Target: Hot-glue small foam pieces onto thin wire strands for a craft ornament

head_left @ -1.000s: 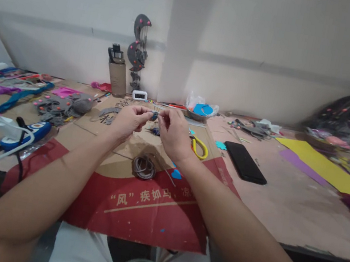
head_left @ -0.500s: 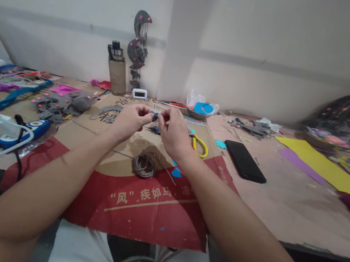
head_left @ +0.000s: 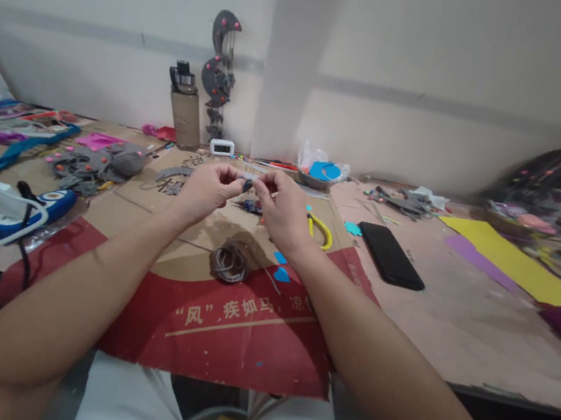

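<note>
My left hand (head_left: 211,189) pinches a small dark piece (head_left: 247,186) between thumb and forefinger, above the cardboard. My right hand (head_left: 281,208) closes its fingertips on the other side of that same piece; its exact kind is too small to make out. Just below the fingertips lies a dark blue bundle (head_left: 253,207) with thin strands near it. Nearer to me a coil of grey cord (head_left: 230,263) rests on the red and brown cardboard sheet (head_left: 245,349). Yellow-handled scissors or pliers (head_left: 320,233), partly hidden, lie beside my right wrist.
A black phone (head_left: 392,256) lies to the right, with yellow sheet material (head_left: 525,268) beyond it. At the back stand a bottle (head_left: 186,114) and a small white clock (head_left: 221,148). Grey pieces with pink dots (head_left: 98,167) and a blue power strip (head_left: 35,214) occupy the left.
The view has shifted slightly. My right hand's fingers have moved a little; both hands stay close together at the small dark piece.
</note>
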A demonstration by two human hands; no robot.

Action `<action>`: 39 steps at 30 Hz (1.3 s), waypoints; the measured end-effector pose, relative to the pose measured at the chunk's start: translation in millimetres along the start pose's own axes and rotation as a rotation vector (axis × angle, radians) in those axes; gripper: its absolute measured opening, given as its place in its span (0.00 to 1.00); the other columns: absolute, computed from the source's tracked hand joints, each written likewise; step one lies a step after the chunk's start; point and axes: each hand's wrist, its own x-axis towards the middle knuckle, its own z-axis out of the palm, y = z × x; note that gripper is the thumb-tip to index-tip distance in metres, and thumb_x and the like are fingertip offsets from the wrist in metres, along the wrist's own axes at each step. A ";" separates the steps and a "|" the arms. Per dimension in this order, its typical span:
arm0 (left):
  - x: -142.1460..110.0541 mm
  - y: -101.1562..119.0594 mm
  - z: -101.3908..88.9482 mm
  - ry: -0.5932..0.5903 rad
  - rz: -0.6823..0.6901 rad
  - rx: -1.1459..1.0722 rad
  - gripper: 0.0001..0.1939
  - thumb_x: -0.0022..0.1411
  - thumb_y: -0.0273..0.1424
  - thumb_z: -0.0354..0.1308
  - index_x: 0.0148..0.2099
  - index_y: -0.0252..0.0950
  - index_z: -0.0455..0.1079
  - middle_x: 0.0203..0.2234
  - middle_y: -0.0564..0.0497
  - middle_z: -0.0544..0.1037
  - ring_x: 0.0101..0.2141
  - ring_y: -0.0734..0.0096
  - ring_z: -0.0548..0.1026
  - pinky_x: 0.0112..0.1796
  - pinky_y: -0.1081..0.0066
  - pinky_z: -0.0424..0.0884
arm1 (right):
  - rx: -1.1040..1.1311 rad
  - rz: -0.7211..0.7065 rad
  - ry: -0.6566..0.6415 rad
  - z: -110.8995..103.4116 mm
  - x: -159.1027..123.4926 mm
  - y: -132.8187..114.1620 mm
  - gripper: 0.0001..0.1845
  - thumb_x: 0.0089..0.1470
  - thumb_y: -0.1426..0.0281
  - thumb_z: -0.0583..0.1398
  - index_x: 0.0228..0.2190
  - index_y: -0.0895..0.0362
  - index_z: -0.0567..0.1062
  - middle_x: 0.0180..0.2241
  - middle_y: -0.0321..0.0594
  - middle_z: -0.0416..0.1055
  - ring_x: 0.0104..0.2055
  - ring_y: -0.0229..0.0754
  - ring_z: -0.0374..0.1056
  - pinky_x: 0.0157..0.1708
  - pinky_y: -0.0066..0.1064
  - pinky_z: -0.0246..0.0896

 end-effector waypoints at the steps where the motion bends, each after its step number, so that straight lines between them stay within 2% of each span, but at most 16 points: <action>1: -0.2 0.3 0.1 -0.003 -0.004 0.001 0.06 0.50 0.33 0.58 0.28 0.34 0.68 0.18 0.57 0.65 0.16 0.83 0.57 0.17 0.77 0.53 | 0.021 0.016 -0.008 0.2 0.1 0.7 0.10 0.57 0.63 0.55 0.28 0.56 0.67 0.27 0.37 0.67 0.29 0.38 0.62 0.32 0.32 0.58; 4: 0.2 -0.2 0.2 -0.008 -0.024 -0.010 0.06 0.50 0.33 0.58 0.29 0.34 0.69 0.18 0.58 0.65 0.15 0.83 0.57 0.17 0.77 0.53 | 0.108 0.055 -0.035 0.9 -0.1 1.4 0.08 0.57 0.64 0.55 0.30 0.55 0.66 0.27 0.36 0.67 0.29 0.37 0.63 0.31 0.31 0.60; 7: 2.0 -2.9 -0.4 -0.023 -0.078 -0.074 0.07 0.50 0.33 0.59 0.29 0.34 0.68 0.16 0.59 0.62 0.15 0.83 0.56 0.17 0.77 0.51 | 0.231 0.087 -0.060 1.3 -1.0 -0.1 0.08 0.56 0.65 0.55 0.36 0.55 0.66 0.31 0.37 0.67 0.30 0.36 0.64 0.29 0.30 0.61; 12: 3.8 -6.4 -1.9 -0.063 -0.185 -0.195 0.09 0.50 0.33 0.59 0.25 0.34 0.65 0.14 0.59 0.59 0.15 0.83 0.55 0.17 0.78 0.50 | 0.257 0.063 -0.094 1.3 -2.7 -3.1 0.19 0.50 0.66 0.61 0.44 0.55 0.65 0.34 0.37 0.66 0.31 0.35 0.64 0.30 0.28 0.62; 14: 3.0 -5.8 -1.8 -0.071 -0.198 -0.204 0.10 0.51 0.34 0.60 0.24 0.33 0.65 0.13 0.59 0.59 0.15 0.83 0.55 0.17 0.78 0.50 | 0.230 0.033 -0.086 0.5 -2.8 -3.0 0.17 0.49 0.68 0.61 0.43 0.55 0.67 0.33 0.37 0.66 0.31 0.35 0.64 0.30 0.28 0.61; 18: 1.0 -3.5 -0.1 -0.086 -0.194 -0.197 0.10 0.50 0.35 0.60 0.25 0.33 0.66 0.14 0.59 0.59 0.15 0.84 0.55 0.17 0.78 0.50 | 0.142 0.000 -0.069 -1.7 -2.0 -0.6 0.02 0.52 0.71 0.58 0.31 0.56 0.70 0.28 0.37 0.67 0.31 0.37 0.63 0.31 0.30 0.60; 26: 1.7 -4.4 2.1 -0.075 -0.148 -0.142 0.09 0.49 0.35 0.60 0.26 0.33 0.67 0.15 0.59 0.61 0.15 0.84 0.55 0.17 0.78 0.52 | 0.093 0.051 -0.061 -1.2 -1.9 0.6 0.03 0.53 0.69 0.57 0.29 0.56 0.69 0.28 0.36 0.69 0.30 0.37 0.64 0.30 0.31 0.59; 32: 2.6 -6.2 1.9 -0.105 -0.110 -0.089 0.09 0.49 0.35 0.60 0.27 0.33 0.68 0.16 0.58 0.63 0.15 0.83 0.57 0.18 0.77 0.53 | 0.065 0.097 -0.035 -2.2 -1.8 -4.7 0.02 0.49 0.71 0.57 0.26 0.56 0.67 0.25 0.35 0.69 0.27 0.36 0.63 0.27 0.29 0.55; 35: 3.5 -6.3 -0.8 -0.157 -0.093 -0.077 0.09 0.50 0.35 0.60 0.28 0.33 0.69 0.16 0.58 0.64 0.16 0.83 0.58 0.18 0.77 0.54 | 0.067 0.116 -0.031 -3.9 -1.0 -4.8 0.03 0.48 0.71 0.57 0.25 0.56 0.67 0.23 0.33 0.67 0.25 0.35 0.62 0.26 0.28 0.54; 39: 3.8 -3.9 -7.6 -0.309 -0.117 -0.213 0.12 0.52 0.37 0.60 0.31 0.32 0.72 0.18 0.54 0.68 0.19 0.81 0.64 0.21 0.77 0.60 | 0.060 0.122 -0.026 -7.7 0.5 -1.2 0.02 0.46 0.72 0.57 0.24 0.57 0.67 0.23 0.33 0.67 0.25 0.34 0.61 0.27 0.28 0.54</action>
